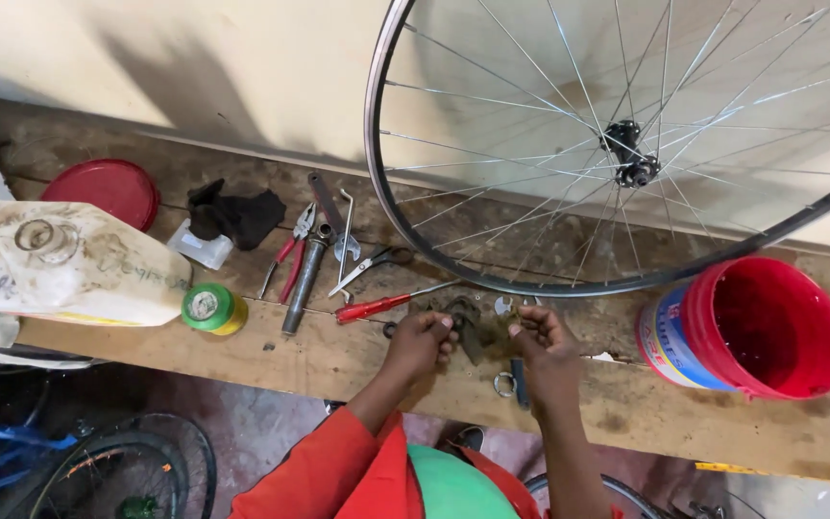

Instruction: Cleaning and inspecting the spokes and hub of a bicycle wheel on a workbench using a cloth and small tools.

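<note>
Small greasy part (pixel 476 327) — pinched between left hand (pixel 422 343) and right hand (pixel 543 338), fingers closed on it, raised just above the wooden bench (pixel 338 360) for close handling. Loose rings (pixel 504 384) beneath. Red-handled screwdriver (pixel 377 307) beside; spoked wheel (pixel 617 144) leaning on wall — red bucket (pixel 751 329) right.

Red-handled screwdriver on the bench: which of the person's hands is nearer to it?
Left. The left hand sits just right of the red-handled screwdriver, close below its shaft. The right hand is farther right, past the dark rag both hands hold.
</note>
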